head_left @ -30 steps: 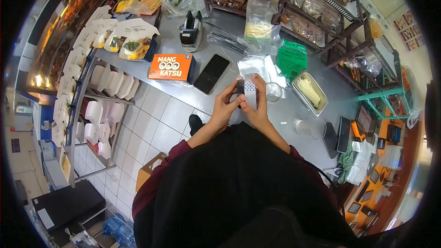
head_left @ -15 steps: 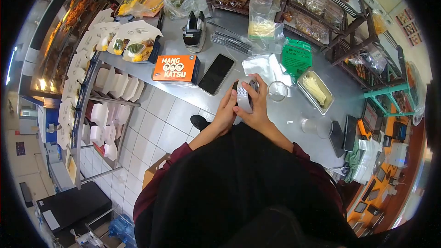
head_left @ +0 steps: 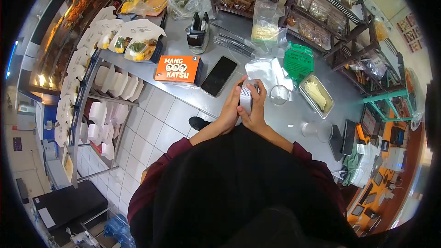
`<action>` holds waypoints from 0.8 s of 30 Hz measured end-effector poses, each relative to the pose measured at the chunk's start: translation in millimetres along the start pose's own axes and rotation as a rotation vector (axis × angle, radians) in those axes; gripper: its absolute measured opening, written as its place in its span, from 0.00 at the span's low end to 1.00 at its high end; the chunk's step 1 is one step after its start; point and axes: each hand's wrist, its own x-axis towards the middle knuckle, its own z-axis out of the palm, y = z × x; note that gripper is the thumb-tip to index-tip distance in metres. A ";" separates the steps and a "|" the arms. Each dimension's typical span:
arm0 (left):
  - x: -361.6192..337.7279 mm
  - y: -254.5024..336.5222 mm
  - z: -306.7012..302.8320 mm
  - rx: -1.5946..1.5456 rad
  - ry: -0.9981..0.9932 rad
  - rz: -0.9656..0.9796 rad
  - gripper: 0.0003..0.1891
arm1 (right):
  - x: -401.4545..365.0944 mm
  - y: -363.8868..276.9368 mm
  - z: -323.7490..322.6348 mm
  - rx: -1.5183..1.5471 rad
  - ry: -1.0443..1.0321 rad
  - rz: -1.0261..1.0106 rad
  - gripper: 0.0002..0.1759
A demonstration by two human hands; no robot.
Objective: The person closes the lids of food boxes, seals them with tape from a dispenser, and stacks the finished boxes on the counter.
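Holding a small silver patterned object near the edge of the metal counter, we clamp it between our left hand and right hand. Leftward lie a black phone and orange box; rightward, a metal tray of pale strips.

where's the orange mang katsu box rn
In the head view, the orange box sits left of centre, by the near edge of the metal table, just left of the black phone.
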 end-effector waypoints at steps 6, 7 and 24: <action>0.1 4.8 5.6 -0.109 0.155 -0.128 0.22 | -4.8 9.9 6.6 0.041 0.017 0.000 0.37; -0.6 5.5 7.7 -0.084 0.169 -0.126 0.21 | -5.2 11.9 6.7 0.047 0.025 -0.017 0.37; 31.2 -21.1 -25.2 0.105 0.041 -0.196 0.26 | 26.2 12.0 -32.7 1.334 0.160 0.769 0.30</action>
